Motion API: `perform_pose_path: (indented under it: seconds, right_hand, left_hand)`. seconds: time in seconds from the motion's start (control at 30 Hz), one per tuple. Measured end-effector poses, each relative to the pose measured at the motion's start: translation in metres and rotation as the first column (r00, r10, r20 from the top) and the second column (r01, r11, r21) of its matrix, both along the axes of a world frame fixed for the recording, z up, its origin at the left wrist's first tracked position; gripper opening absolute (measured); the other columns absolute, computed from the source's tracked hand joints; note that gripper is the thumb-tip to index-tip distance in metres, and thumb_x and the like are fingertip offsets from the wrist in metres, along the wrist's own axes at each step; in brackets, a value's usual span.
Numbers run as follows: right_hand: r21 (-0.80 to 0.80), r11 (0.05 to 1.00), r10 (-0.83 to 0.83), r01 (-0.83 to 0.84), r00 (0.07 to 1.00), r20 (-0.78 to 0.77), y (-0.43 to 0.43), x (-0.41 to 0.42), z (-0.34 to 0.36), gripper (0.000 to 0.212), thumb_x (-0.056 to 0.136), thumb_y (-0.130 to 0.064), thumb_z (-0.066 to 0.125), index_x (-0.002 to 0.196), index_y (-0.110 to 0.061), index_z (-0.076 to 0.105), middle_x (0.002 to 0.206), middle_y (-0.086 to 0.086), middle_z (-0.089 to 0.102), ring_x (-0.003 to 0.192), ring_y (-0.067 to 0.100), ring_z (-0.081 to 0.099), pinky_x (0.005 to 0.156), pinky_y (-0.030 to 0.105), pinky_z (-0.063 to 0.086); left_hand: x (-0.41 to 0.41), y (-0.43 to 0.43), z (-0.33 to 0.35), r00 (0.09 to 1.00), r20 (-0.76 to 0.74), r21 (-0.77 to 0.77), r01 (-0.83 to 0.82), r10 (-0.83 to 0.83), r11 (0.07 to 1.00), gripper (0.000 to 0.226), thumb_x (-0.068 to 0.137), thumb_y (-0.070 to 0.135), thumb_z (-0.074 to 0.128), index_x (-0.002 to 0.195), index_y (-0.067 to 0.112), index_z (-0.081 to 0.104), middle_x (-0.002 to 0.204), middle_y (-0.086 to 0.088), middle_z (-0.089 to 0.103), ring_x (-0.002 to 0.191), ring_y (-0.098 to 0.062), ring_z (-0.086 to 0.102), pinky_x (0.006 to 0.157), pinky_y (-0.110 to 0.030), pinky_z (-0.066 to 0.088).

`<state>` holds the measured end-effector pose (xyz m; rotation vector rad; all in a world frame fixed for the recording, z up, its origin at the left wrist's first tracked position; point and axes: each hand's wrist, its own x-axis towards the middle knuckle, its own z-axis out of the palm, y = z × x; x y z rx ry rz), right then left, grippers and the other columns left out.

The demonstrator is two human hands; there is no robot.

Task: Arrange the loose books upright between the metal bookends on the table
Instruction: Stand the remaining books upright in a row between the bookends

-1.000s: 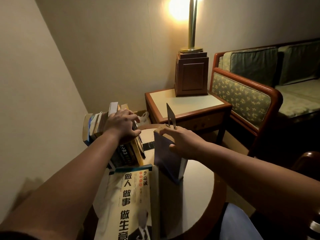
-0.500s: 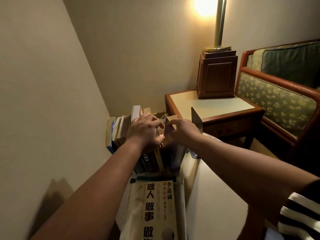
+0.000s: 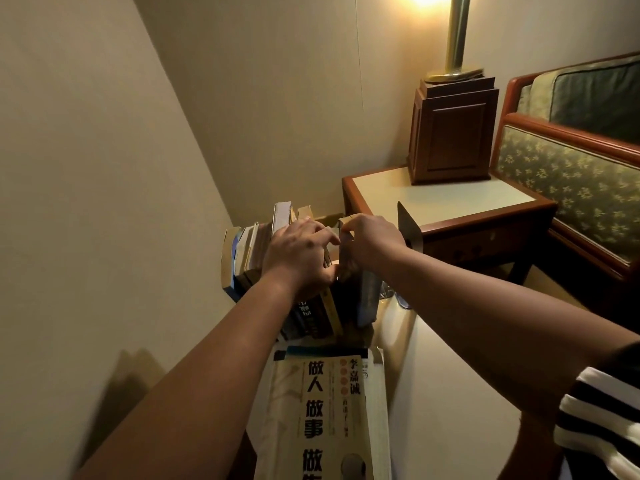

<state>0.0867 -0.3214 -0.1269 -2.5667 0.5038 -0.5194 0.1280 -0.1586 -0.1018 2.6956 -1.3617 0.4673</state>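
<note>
While left hand (image 3: 298,252) clasps books (image 3: 247,252), right hand (image 3: 373,244) pinches.

Hands, 2: left hand (image 3: 300,255), right hand (image 3: 374,244). Metal bookend (image 3: 408,230) in view: 1. Flat book (image 3: 325,410): 1. Upright books (image 3: 249,261): several, exact count unreadable. Lamp (image 3: 453,133): 1.

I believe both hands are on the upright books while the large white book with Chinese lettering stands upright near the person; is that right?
Not quite. The head view shows the large white book lying flat, cover up, not upright. The left hand and the right hand are indeed on the upright books.
</note>
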Motion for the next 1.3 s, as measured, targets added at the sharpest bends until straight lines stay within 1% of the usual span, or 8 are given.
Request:
perform_pose_path:
  seconds: [0.23,0.5,0.63,0.73,0.87,1.0,1.17,1.3]
  right_hand:
    - [-0.077,0.997,0.009,-0.01,1.0,-0.005,-0.002,-0.003,0.009,0.02,0.097,-0.018,0.059,0.113,-0.02,0.072,0.109,0.003,0.068,0.082,0.016,0.058,0.06,0.023,0.043]
    - [-0.042,0.999,-0.001,0.0,1.0,-0.006,0.001,-0.001,0.002,0.019,0.095,-0.019,0.065,0.112,-0.023,0.071,0.116,0.002,0.068,0.092,0.015,0.06,0.074,0.026,0.052]
    - [0.033,0.999,0.025,-0.023,0.998,-0.055,0.012,0.001,-0.006,0.036,0.093,-0.016,0.067,0.127,-0.025,0.066,0.122,0.005,0.065,0.105,0.022,0.062,0.077,0.03,0.052]
    - [0.106,0.992,0.066,-0.063,0.997,-0.028,0.013,0.002,-0.005,0.032,0.097,-0.023,0.061,0.127,-0.03,0.065,0.116,0.003,0.068,0.097,0.02,0.065,0.079,0.037,0.059]
    - [0.552,0.826,0.108,-0.117,0.993,0.048,0.006,0.0,-0.009,0.052,0.1,-0.014,0.051,0.149,-0.028,0.043,0.142,0.009,0.054,0.121,0.028,0.057,0.091,0.042,0.057]
    - [0.796,0.591,0.093,-0.128,0.992,0.091,-0.003,-0.019,-0.025,0.031,0.105,-0.016,0.047,0.134,-0.008,0.054,0.129,0.015,0.059,0.112,0.027,0.06,0.077,0.035,0.058]
    - [0.889,0.438,0.117,-0.131,0.989,0.088,-0.01,-0.04,-0.053,0.021,0.101,-0.01,0.053,0.119,-0.015,0.063,0.119,0.013,0.061,0.111,0.03,0.06,0.087,0.049,0.058]
    - [0.913,0.375,0.146,-0.159,0.983,0.112,-0.009,-0.05,-0.064,0.032,0.099,0.001,0.046,0.126,-0.012,0.058,0.118,0.009,0.058,0.11,0.024,0.057,0.081,0.042,0.057]
  left_hand:
    - [-0.001,0.0,0.001,1.0,-0.005,0.018,-0.007,0.007,1.0,0.047,0.084,0.052,0.064,0.128,0.036,0.056,0.141,0.004,0.051,0.139,-0.023,0.037,0.111,-0.042,0.032]
    - [-0.002,0.001,0.001,1.0,-0.003,-0.013,-0.004,0.004,1.0,0.046,0.083,0.05,0.064,0.127,0.036,0.056,0.14,0.005,0.053,0.139,-0.022,0.039,0.112,-0.042,0.032]
    - [0.0,0.0,0.0,1.0,-0.003,0.0,-0.007,0.007,1.0,0.048,0.082,0.051,0.064,0.128,0.035,0.056,0.141,0.004,0.052,0.139,-0.022,0.038,0.112,-0.043,0.032]
    - [0.002,-0.001,-0.001,1.0,0.01,0.013,-0.012,0.011,1.0,0.052,0.083,0.051,0.064,0.13,0.032,0.055,0.142,0.003,0.052,0.14,-0.023,0.037,0.112,-0.043,0.031]
    - [0.002,-0.001,0.0,0.999,-0.026,-0.011,-0.021,0.021,1.0,0.06,0.081,0.053,0.064,0.136,0.032,0.049,0.142,0.001,0.052,0.139,-0.023,0.039,0.112,-0.043,0.032]
    - [0.004,0.0,0.002,0.998,-0.056,0.033,-0.008,0.01,0.999,0.062,0.08,0.06,0.065,0.134,0.036,0.047,0.143,0.002,0.05,0.14,-0.023,0.037,0.113,-0.045,0.032]
    - [0.01,-0.012,0.026,0.978,-0.195,0.275,-0.022,0.078,0.961,0.061,0.079,0.068,0.062,0.132,0.04,0.052,0.148,0.002,0.042,0.141,-0.026,0.025,0.108,-0.048,0.028]
    - [0.013,-0.036,0.043,0.991,-0.051,0.484,-0.083,0.123,0.871,0.072,0.074,0.073,0.062,0.135,0.041,0.047,0.143,0.0,0.044,0.137,-0.03,0.026,0.106,-0.051,0.029]
